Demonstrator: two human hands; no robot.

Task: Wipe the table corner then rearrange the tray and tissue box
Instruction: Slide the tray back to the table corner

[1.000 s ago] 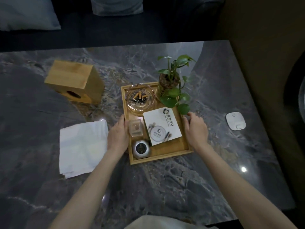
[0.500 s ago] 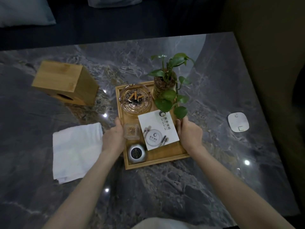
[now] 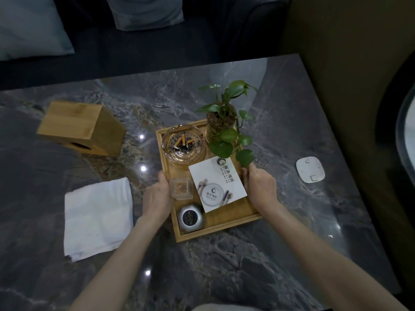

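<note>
A wooden tray [image 3: 226,227] sits mid-table on dark marble. It holds a glass ashtray [image 3: 183,144] with cigarette butts, a potted green plant [image 3: 221,122], a white card [image 3: 216,184], a small clear toothpick holder [image 3: 180,188] and a round silver object [image 3: 190,217]. My left hand [image 3: 157,196] grips the tray's left rim and my right hand [image 3: 260,187] grips its right rim. The wooden tissue box [image 3: 80,126] lies on its side at the far left, apart from the tray. A folded white cloth [image 3: 97,217] lies flat left of my left hand.
A white rounded square pad [image 3: 310,169] lies near the table's right edge. A dark sofa with pale cushions [image 3: 143,12] runs behind the table's far edge. Brown floor shows beyond the right edge. Something pale [image 3: 224,307] shows at the bottom edge.
Both hands stay on the tray's rims. The view has tilted, so the table's far edge sits lower in frame; the tray looks slightly turned and nearer the cloth and tissue box.
</note>
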